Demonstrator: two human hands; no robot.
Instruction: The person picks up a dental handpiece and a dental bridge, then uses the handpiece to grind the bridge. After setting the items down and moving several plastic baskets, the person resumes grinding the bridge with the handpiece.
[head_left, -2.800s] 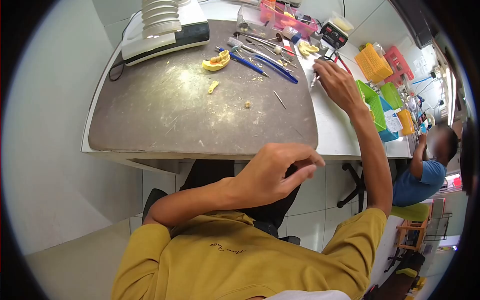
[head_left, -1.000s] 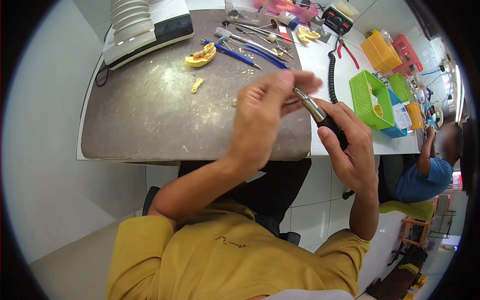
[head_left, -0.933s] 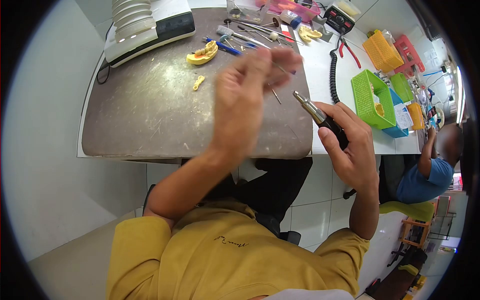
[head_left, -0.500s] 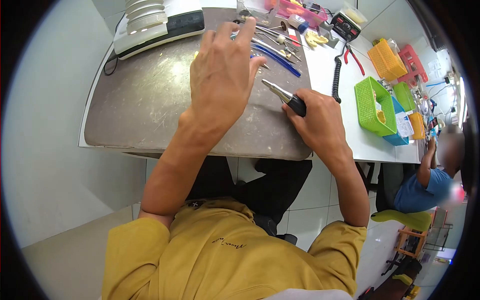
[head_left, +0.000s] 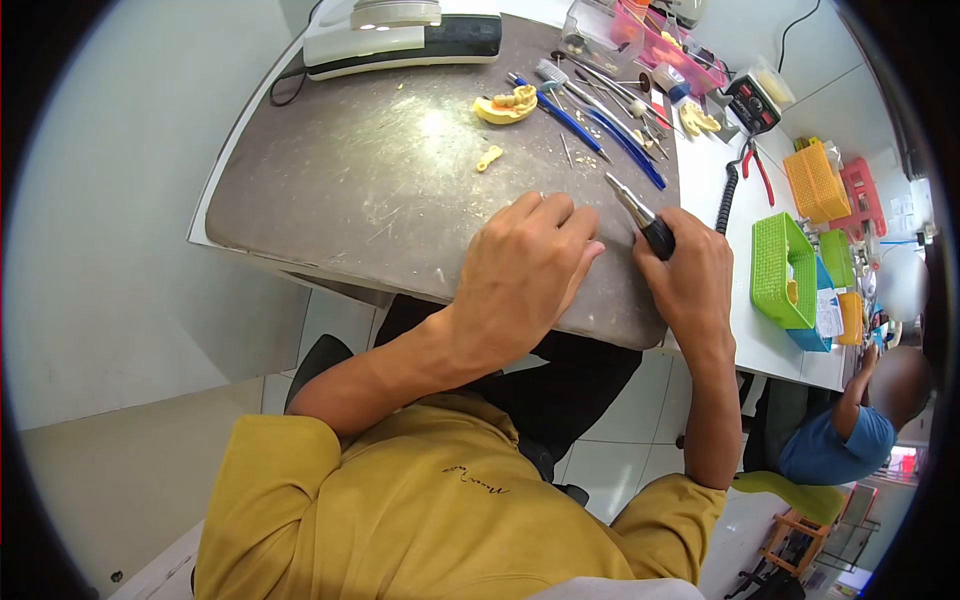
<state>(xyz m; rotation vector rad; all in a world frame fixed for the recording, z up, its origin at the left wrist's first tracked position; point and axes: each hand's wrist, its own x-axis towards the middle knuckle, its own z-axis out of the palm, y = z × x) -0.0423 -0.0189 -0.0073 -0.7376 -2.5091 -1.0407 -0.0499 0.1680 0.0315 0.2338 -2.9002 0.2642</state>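
My right hand [head_left: 688, 270], near the right front of the brown work board [head_left: 330, 190], is closed around a rotary handpiece [head_left: 640, 213] with a black grip and metal nose pointing up-left. My left hand [head_left: 530, 265] hovers over the board's front edge, fingers curled under and thumb to the right. Its fingertips are hidden, so I cannot see whether anything is in it. Beyond it lies a small cream-coloured tooth piece [head_left: 488, 158]. Farther back sits a yellow dental cast [head_left: 505, 105], beside a blue pen [head_left: 565, 120].
A white and black machine [head_left: 405, 45] stands at the back left. Brushes, slim tools and another blue pen [head_left: 630, 150] lie back right, near a pink basket [head_left: 670, 45]. Red-handled pliers [head_left: 758, 175] and a green basket [head_left: 783, 270] are rightward. A person in blue [head_left: 840, 440] sits far right.
My left hand has drawn back toward me from above the tools, and its spread fingers have curled. The cast and tooth piece now show. My view has shifted; the handpiece stays in my right hand.
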